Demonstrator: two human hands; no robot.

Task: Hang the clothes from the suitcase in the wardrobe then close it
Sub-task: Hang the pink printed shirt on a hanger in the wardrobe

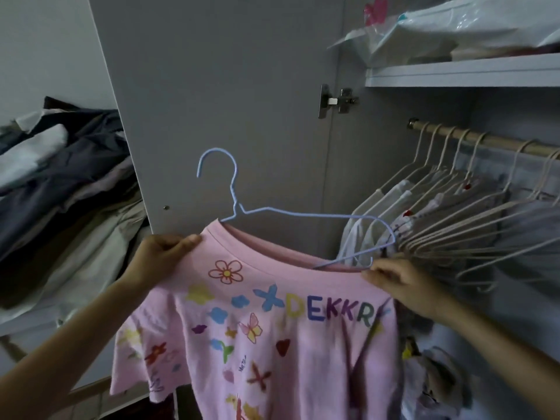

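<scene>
You hold a pink T-shirt (pixel 260 322) up in front of the open wardrobe door (pixel 218 101). Your left hand (pixel 160 256) pinches the shirt's left shoulder beside the collar, fingers curled over the fabric. Your right hand (pixel 397 283) grips the right side of the neckline, where the light blue wire hanger (pixel 272 212) enters the collar. The hanger is only partly in: its left arm goes down behind the neckline, while its right arm and looped end stand out above and to the right of the collar, and its hook points up and left against the door. The shirt's front faces you, printed with flowers, hearts, a butterfly and coloured letters.

To the right, a wooden rail (pixel 472 137) carries a row of pale hangers (pixel 448 177), some with light garments, just beside the blue hanger's end. A shelf (pixel 463 74) above holds bagged items. At left lies a heap of dark and pale clothes (pixel 66 183).
</scene>
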